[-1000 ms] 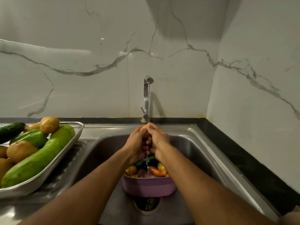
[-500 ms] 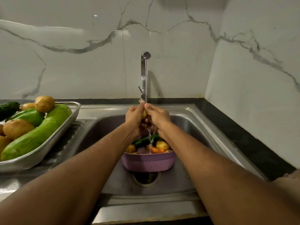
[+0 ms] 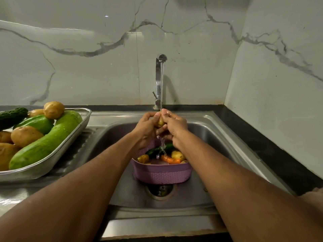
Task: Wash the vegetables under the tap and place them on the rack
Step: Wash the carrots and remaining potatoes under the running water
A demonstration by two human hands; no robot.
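We hold a small potato (image 3: 160, 121) between our two hands, right under the water that falls from the tap (image 3: 160, 79). Our left hand (image 3: 146, 125) is at 9 o'clock of the potato and its fingers curl round that side. Our right hand (image 3: 173, 124) is at 3 o'clock and its fingers curl round the other side, with the fingertips up at 12 o'clock where the water hits. Only a little yellow bit of the potato peeks out between our thumbs. Water runs off our hands and drips down at 6 o'clock into a purple basket (image 3: 161, 173) that sits in the sink (image 3: 218, 137). In the basket we can see more small potatoes (image 3: 177, 155), a carrot (image 3: 170, 159) and a dark green cucumber (image 3: 157, 150). The drain (image 3: 160, 190) is just past the basket at 6 o'clock. Far off at 9 o'clock of our hands, a shiny metal rack (image 3: 57, 154) rests beside the sink. It holds two big wet light green gourds (image 3: 45, 142), some big potatoes (image 3: 26, 136) and a bumpy dark green gourd (image 3: 12, 117). The wall (image 3: 87, 67) behind is white marble with grey lines. We see no words or labels that we can read.
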